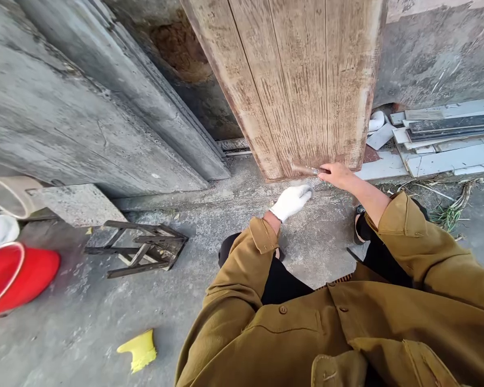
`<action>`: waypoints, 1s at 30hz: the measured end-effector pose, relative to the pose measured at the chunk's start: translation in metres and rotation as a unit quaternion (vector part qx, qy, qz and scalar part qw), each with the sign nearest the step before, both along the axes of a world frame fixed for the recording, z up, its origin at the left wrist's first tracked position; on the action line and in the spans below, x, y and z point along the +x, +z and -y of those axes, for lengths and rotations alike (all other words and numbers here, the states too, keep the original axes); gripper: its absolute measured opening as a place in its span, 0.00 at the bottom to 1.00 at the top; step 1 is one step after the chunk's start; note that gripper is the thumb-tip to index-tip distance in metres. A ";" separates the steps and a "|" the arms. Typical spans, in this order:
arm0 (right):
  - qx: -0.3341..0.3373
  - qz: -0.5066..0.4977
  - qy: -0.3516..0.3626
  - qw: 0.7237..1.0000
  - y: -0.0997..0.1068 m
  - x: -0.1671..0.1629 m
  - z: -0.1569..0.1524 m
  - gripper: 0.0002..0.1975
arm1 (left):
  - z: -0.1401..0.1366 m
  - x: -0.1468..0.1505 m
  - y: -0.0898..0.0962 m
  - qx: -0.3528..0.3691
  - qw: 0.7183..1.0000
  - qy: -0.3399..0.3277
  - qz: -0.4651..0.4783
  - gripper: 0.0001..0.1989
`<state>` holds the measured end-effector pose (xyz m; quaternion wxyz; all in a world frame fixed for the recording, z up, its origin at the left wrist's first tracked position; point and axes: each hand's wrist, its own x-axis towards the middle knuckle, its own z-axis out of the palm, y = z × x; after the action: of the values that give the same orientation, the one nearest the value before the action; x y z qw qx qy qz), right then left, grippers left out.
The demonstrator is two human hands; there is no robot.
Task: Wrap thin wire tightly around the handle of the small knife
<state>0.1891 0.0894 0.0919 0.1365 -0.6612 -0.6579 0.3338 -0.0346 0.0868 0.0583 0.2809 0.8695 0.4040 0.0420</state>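
One brush (pixel 306 169) is gripped by the bare right hand (pixel 339 176), the fingers closed about its handle and the bristle end pointed leftward; its outline is blurred. One wooden panel (pixel 306 86), marked by three dark lengthwise grooves, is stood directly beyond the grip, and the brush is held at its lower edge; whether the bristles are pressed to the wood cannot be told. The left hand (pixel 291 201), covered by one white glove, is placed just left of the grip and nearer the body, its fingers drawn together; whether anything is held in it cannot be told. Farther left of the grip, at least two large grey panels (pixel 84 107) are leaned at a slant, and one small wooden stool (pixel 141 248) is tipped on the ground. Beyond the stool one speckled board (pixel 78 204) is seen, with one pale bucket (pixel 14 196) beside it and one red bucket (pixel 22 277) nearer the body. One yellow piece (pixel 139 349) is left on the ground, well to the left of the grip and nearer the body. To the right of the grip, several boards (pixel 452 161) are stacked, their exact number unclear.
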 end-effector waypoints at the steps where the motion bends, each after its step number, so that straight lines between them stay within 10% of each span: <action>1: 0.000 0.079 0.030 0.996 -0.004 -0.001 0.000 0.14 | 0.004 0.001 0.000 -0.013 0.999 -0.028 -0.017 0.14; 5: -0.121 0.232 0.189 0.946 -0.015 -0.004 0.006 0.14 | 0.011 -0.004 0.001 -0.041 0.994 -0.094 -0.032 0.13; 10: -0.319 0.007 0.416 0.852 -0.004 0.008 0.021 0.07 | 0.005 -0.015 -0.004 -0.083 0.994 -0.061 0.042 0.12; 16: -0.114 -0.333 0.110 0.929 0.003 0.031 0.011 0.16 | 0.011 -0.008 -0.013 -0.155 0.982 -0.003 0.109 0.15; 21: -0.045 -0.020 0.031 0.998 -0.007 0.023 0.004 0.13 | 0.016 0.000 -0.011 -0.061 0.997 -0.049 -0.016 0.16; 25: -0.053 0.212 0.106 0.970 -0.008 0.004 0.010 0.17 | 0.017 -0.001 -0.004 0.013 0.990 -0.096 -0.107 0.17; 30: -0.251 0.109 0.318 0.908 -0.003 0.001 0.022 0.06 | 0.005 -0.013 -0.003 0.045 0.993 -0.067 -0.090 0.14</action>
<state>0.1899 0.0677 0.0893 -0.2201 -0.4613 -0.7383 0.4400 -0.0475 0.0814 0.0552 0.2060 0.9067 0.3663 -0.0371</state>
